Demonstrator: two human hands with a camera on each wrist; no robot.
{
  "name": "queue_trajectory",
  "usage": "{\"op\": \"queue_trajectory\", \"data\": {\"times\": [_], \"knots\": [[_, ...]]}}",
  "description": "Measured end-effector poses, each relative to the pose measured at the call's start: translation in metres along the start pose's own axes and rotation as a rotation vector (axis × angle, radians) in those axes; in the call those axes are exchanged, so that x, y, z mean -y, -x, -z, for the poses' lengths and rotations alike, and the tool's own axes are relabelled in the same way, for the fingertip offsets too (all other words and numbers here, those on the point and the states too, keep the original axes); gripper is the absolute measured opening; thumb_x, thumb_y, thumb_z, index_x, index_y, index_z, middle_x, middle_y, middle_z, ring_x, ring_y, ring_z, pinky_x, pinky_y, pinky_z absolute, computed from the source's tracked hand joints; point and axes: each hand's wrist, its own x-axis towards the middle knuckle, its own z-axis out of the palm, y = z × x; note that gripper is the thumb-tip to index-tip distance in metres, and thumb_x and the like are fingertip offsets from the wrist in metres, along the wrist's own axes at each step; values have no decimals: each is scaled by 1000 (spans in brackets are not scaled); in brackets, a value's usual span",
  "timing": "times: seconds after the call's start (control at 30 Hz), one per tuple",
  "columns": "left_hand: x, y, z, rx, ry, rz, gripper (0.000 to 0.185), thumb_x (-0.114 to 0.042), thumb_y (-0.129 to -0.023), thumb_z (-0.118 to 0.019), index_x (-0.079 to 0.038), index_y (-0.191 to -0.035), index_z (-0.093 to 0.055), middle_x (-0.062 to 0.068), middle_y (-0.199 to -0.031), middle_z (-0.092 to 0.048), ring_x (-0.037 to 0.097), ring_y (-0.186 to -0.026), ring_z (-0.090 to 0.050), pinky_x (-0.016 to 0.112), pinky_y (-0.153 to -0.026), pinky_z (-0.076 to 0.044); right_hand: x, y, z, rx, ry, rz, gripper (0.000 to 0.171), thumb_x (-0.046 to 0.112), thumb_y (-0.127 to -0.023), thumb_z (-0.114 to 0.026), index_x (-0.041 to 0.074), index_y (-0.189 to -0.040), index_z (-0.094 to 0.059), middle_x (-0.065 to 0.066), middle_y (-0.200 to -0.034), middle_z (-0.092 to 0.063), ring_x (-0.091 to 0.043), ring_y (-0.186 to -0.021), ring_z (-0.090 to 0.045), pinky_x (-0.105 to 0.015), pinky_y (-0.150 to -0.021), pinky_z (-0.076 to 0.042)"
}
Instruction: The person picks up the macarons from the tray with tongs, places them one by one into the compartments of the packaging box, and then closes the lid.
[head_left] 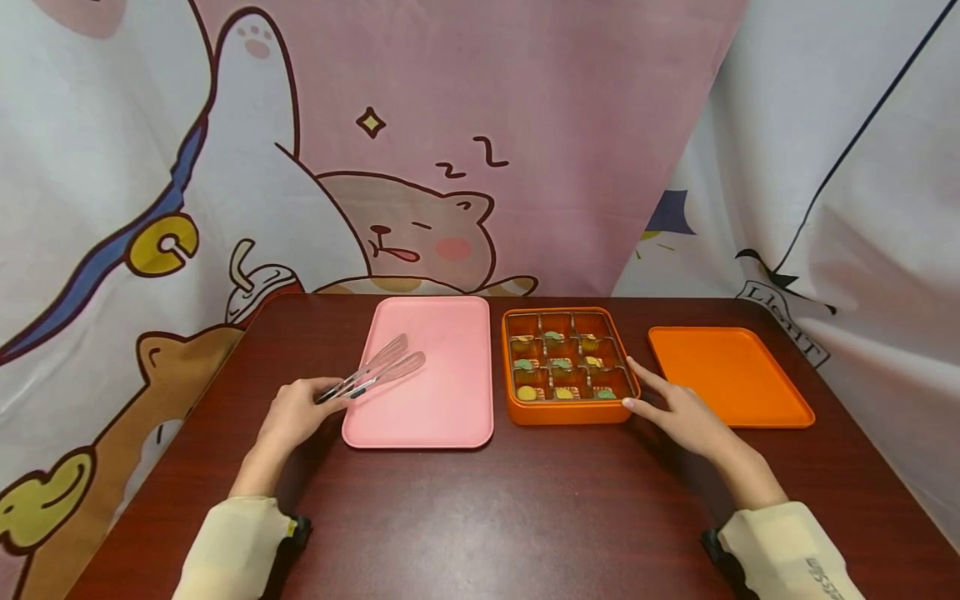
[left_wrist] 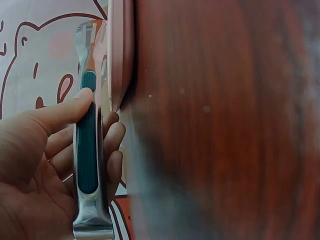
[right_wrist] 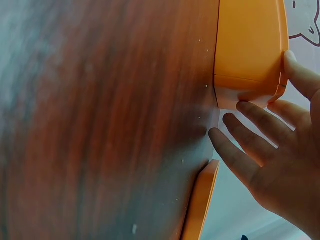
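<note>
A person sits at a dark reddish-brown wooden table (head_left: 480,508) with both cream-sleeved forearms laid on it. The left hand (head_left: 294,415) grips the handle end of a pair of clear plastic tongs with a teal grip (head_left: 372,371); the thumb lies along the top of the grip and the fingers curl round beneath it, as the left wrist view shows plainly (left_wrist: 88,150). The tong tips reach out over the left part of a flat pink rectangular tray (head_left: 438,400), which lies just beside the hand. Right of that tray, nearly touching it, stands an orange rectangular box divided into small compartments (head_left: 564,412), with little round sweets in yellow and green in several of them. The right hand (head_left: 678,412) rests against the box's near right corner with its fingers straight and spread, thumb at the front wall, fingertips (right_wrist: 250,107) touching the side wall, nothing pinched. Beyond that hand lies a flat orange lid (head_left: 738,383), just apart from the box. A cartoon cat cloth (head_left: 420,225) hangs behind the table.
</note>
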Motion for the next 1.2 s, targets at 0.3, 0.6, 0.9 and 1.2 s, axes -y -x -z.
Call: {"op": "queue_trajectory", "data": {"times": [0.3,0.6,0.9,1.2], "knots": [[0,-1,1,39,-11,33,48,-36,-88,-75,-6,-125,-69,21,-119,-70,34,-98,-65,51,-82,-51,1,0,0,2,1,-3,75,47,-100,-54,14,-160,-22,-30,-149,-43,-52,-132,-46,-69,-102,-37],[0,0,0,58,-17,44,51,-38,-87,-76,-6,-126,-69,23,-119,-70,36,-100,-65,52,-84,-50,1,0,1,-1,5,-7,75,47,-100,-55,14,-159,-23,-30,-141,-53,-49,-125,-52,-68,-101,-38],[1,1,1,63,-18,45,52,-38,-87,-76,-5,-126,-68,22,-117,-70,34,-96,-64,48,-81,-50,0,-2,0,7,19,-16,76,48,-99,-55,15,-160,-22,-11,-82,-62,-29,-92,-55,-59,-94,-44],[-1,2,2,75,-20,52,52,-37,-86,-77,-5,-127,-68,22,-116,-70,31,-93,-63,46,-78,-50,1,-1,1,10,11,-18,77,48,-99,-55,14,-159,-22,-11,-78,-58,-33,-103,-55,-67,-100,-40]]}}
